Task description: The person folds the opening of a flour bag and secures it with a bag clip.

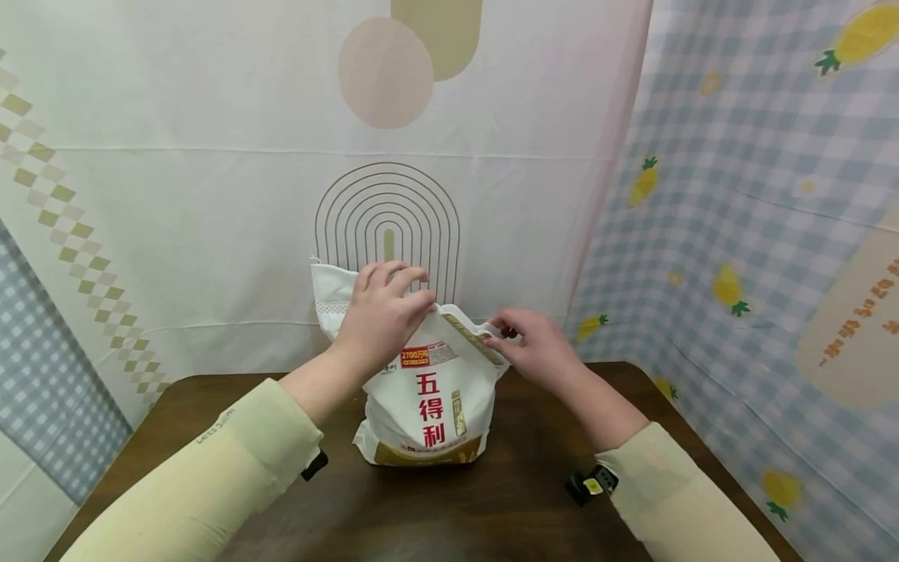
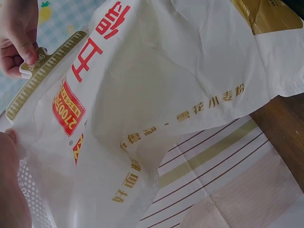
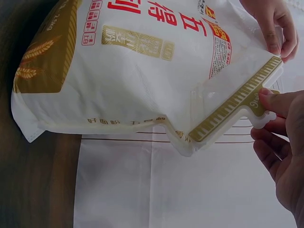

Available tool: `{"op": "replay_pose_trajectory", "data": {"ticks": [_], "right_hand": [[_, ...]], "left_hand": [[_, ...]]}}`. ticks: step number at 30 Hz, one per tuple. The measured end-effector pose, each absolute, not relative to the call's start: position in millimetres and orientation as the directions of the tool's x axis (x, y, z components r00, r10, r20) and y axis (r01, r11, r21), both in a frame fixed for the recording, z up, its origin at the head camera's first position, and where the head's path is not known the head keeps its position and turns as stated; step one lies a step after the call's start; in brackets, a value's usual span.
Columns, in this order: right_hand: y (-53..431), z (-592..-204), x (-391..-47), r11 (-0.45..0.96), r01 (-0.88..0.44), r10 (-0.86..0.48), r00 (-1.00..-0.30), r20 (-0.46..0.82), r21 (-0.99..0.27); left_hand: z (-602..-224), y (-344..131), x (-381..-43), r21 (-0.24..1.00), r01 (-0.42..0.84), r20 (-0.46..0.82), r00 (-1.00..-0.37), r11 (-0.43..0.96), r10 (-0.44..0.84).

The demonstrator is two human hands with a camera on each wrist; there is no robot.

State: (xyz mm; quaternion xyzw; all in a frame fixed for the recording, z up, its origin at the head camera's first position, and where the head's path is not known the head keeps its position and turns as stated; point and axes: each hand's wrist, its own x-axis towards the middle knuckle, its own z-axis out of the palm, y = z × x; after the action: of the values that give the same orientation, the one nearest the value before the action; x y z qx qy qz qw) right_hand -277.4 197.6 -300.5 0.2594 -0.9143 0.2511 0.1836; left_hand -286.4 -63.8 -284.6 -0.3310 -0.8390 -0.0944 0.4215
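A white flour bag (image 1: pixel 400 406) with red lettering and a gold base band stands on the table, its top leaning to the left. A gold-and-white bag clip (image 3: pixel 237 102) lies slantwise along the right part of its top edge. My right hand (image 1: pixel 537 343) pinches the clip's tab between thumb and fingers, seen closely in the right wrist view. At the top of the bag, my left hand (image 1: pixel 385 308) holds the edge near the clip's upper end, thumb in front. Left of that hand, a perforated white corner of the bag sticks up.
The dark wooden table (image 1: pixel 534 499) extends around the bag. Behind it hangs a white patterned cloth (image 1: pixel 232 234), and a blue checked cloth with pineapples (image 1: pixel 737 195) hangs at the right. Dark wrist devices (image 1: pixel 593 484) sit below both cuffs.
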Motion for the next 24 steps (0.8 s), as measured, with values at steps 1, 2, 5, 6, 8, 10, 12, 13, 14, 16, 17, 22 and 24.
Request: {"op": "replay_pose_trajectory", "data": {"ticks": [1,2,5,6,8,10,12,13,14,16,17,22,24], "right_hand": [[197,-300,-277,0.742,-0.563,-0.382,-0.802,0.460,-0.364],[196,-299,-277,0.743,-0.559,-0.382,-0.805,0.453,-0.368],[195,-297,-277,0.745,-0.551,-0.388,-0.816,0.429,-0.375],[195,-296,-277,0.744,-0.549,-0.390,-0.819,0.420,-0.380],[195,-293,-277,0.737,-0.553,-0.403,-0.821,0.404,-0.389],[196,-290,-278,0.731,-0.557,-0.417,-0.822,0.388,-0.395],[196,-287,-278,0.721,-0.567,-0.430,-0.817,0.384,-0.398],[196,-286,-278,0.718,-0.574,-0.437,-0.812,0.387,-0.394],[197,-286,-278,0.717,-0.577,-0.441,-0.810,0.387,-0.390],[198,-286,-278,0.714,-0.592,-0.452,-0.798,0.399,-0.374],[198,-285,-278,0.716,-0.593,-0.454,-0.796,0.400,-0.368],[199,-281,-280,0.707,-0.585,-0.465,-0.808,0.362,-0.397],[200,-279,-281,0.709,-0.576,-0.466,-0.816,0.342,-0.408]], "left_hand": [[-285,-64,-287,-0.117,0.635,0.771,-0.426,0.764,0.473],[-286,-65,-287,-0.113,0.636,0.773,-0.427,0.764,0.470],[-287,-66,-288,-0.114,0.637,0.775,-0.423,0.762,0.469],[-287,-66,-288,-0.115,0.639,0.776,-0.421,0.761,0.471],[-287,-67,-289,-0.115,0.644,0.775,-0.418,0.756,0.474],[-287,-67,-289,-0.118,0.650,0.774,-0.413,0.751,0.479],[-287,-67,-289,-0.122,0.654,0.774,-0.408,0.747,0.484],[-286,-67,-289,-0.124,0.655,0.774,-0.406,0.745,0.486],[-286,-67,-289,-0.128,0.656,0.774,-0.403,0.743,0.489],[-286,-67,-290,-0.135,0.660,0.775,-0.395,0.739,0.494],[-286,-67,-290,-0.138,0.661,0.774,-0.392,0.738,0.497],[-286,-68,-292,-0.150,0.670,0.772,-0.380,0.727,0.510],[-286,-68,-292,-0.153,0.673,0.770,-0.378,0.723,0.515]]}}
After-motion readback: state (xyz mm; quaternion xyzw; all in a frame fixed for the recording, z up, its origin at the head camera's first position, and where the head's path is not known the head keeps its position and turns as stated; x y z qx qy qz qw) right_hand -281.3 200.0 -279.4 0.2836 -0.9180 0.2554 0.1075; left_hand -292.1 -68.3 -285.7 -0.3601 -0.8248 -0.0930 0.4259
